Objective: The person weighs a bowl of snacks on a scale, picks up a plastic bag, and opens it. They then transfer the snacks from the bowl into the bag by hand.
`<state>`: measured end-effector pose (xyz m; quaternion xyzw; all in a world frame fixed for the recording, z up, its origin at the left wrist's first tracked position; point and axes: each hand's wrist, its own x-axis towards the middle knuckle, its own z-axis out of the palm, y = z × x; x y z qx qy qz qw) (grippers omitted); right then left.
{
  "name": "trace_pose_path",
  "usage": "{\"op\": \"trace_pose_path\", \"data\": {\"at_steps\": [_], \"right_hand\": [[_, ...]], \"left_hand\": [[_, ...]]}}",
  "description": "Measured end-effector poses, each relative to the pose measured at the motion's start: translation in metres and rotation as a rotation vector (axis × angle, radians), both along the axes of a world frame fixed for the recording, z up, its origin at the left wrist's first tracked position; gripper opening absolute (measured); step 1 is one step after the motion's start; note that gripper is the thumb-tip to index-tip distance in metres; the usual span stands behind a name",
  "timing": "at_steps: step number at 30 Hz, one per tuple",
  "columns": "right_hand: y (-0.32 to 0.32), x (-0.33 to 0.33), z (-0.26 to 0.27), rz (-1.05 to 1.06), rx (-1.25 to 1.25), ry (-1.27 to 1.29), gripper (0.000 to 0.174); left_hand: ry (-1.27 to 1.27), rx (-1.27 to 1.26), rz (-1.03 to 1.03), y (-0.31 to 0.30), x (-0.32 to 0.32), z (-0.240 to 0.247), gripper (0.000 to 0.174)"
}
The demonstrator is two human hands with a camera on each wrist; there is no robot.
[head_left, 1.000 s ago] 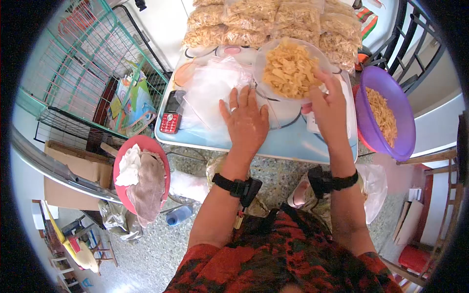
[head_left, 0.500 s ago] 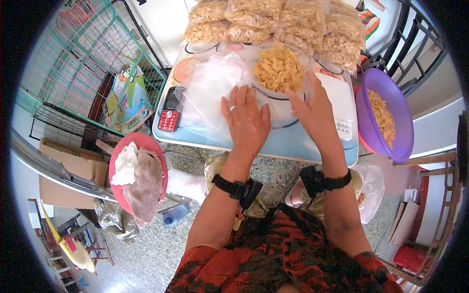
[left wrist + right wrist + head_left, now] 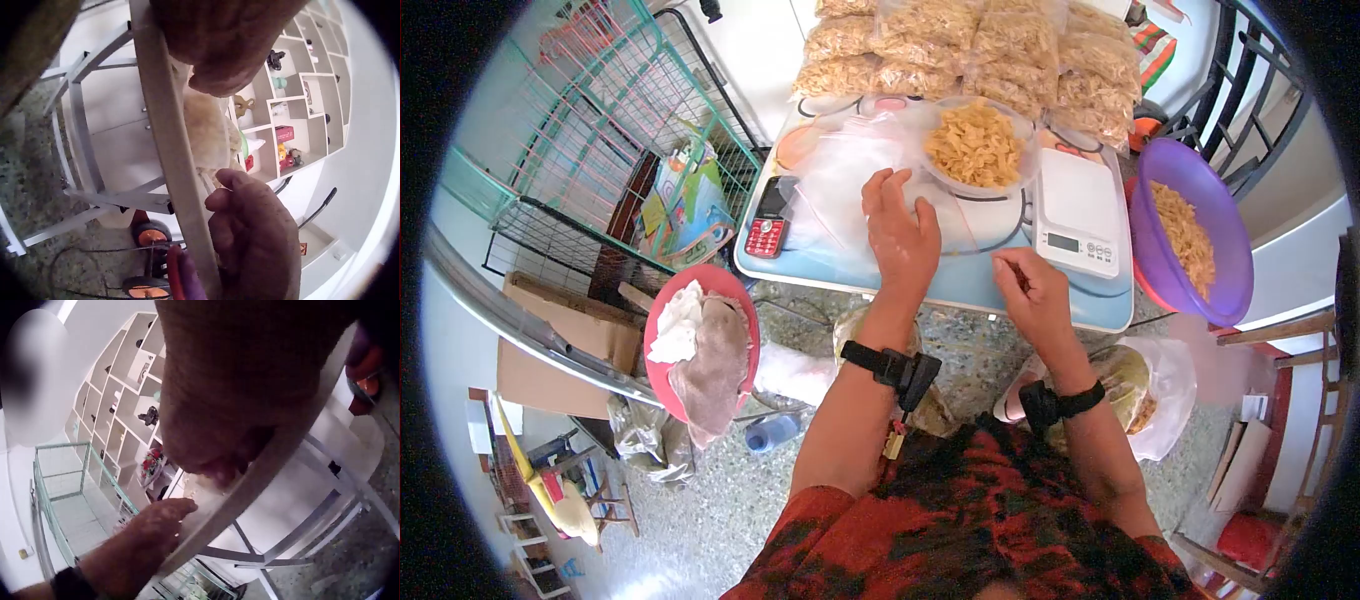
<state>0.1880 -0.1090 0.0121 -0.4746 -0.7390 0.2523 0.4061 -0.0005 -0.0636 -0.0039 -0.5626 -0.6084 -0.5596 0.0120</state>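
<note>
In the head view a translucent bowl [image 3: 1030,165] of flat yellow chips [image 3: 975,145] sits on the table, left of the white kitchen scale [image 3: 1080,205]. Clear plastic bags [image 3: 830,195] lie flat to the bowl's left. Over the near right part of these bags is my left hand [image 3: 902,235], its fingers slightly bent and nothing in its grasp. My right hand [image 3: 1035,297] is at the table's front edge, below the bowl and scale, fingers loosely curled with nothing visible in them. Both hands also show over the table edge in the left wrist view.
Filled bags of chips [image 3: 1000,50] are stacked along the back of the table. A red phone [image 3: 767,235] lies at the left. Beyond the right edge stands a purple basin [image 3: 1160,160] with more chips. A pink stool [image 3: 658,350] with cloths is at the lower left.
My right hand held the bowl near the scale, set it down to the left, let go and drew back to the front edge. My left hand's fingers have bent a little over the bags.
</note>
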Motion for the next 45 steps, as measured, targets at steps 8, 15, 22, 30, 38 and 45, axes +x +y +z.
{"op": "trace_pose_path", "data": {"at_steps": [8,15,22,30,38,45], "right_hand": [[-0.005,0.001,0.000,0.020,0.107,-0.047,0.012],[-0.003,0.000,0.001,0.009,0.110,-0.072,0.013],[-0.003,-0.002,0.002,0.003,0.094,-0.067,0.012],[-0.002,-0.004,0.000,-0.011,0.177,-0.056,0.011],[-0.003,-0.002,-0.001,-0.021,0.129,-0.081,0.011],[-0.005,-0.004,-0.002,-0.004,0.186,-0.046,0.012]], "left_hand": [[0.013,-0.022,0.042,-0.006,-0.032,0.014,0.034],[0.321,-0.194,0.289,-0.001,-0.068,-0.005,0.025],[0.138,-0.225,0.274,0.001,-0.070,-0.004,0.013],[-0.411,-0.028,0.124,0.005,-0.090,0.020,0.019],[-0.973,0.362,-0.185,-0.025,-0.083,0.070,0.016],[-1.182,0.281,-0.430,-0.077,-0.065,0.091,0.029]]}}
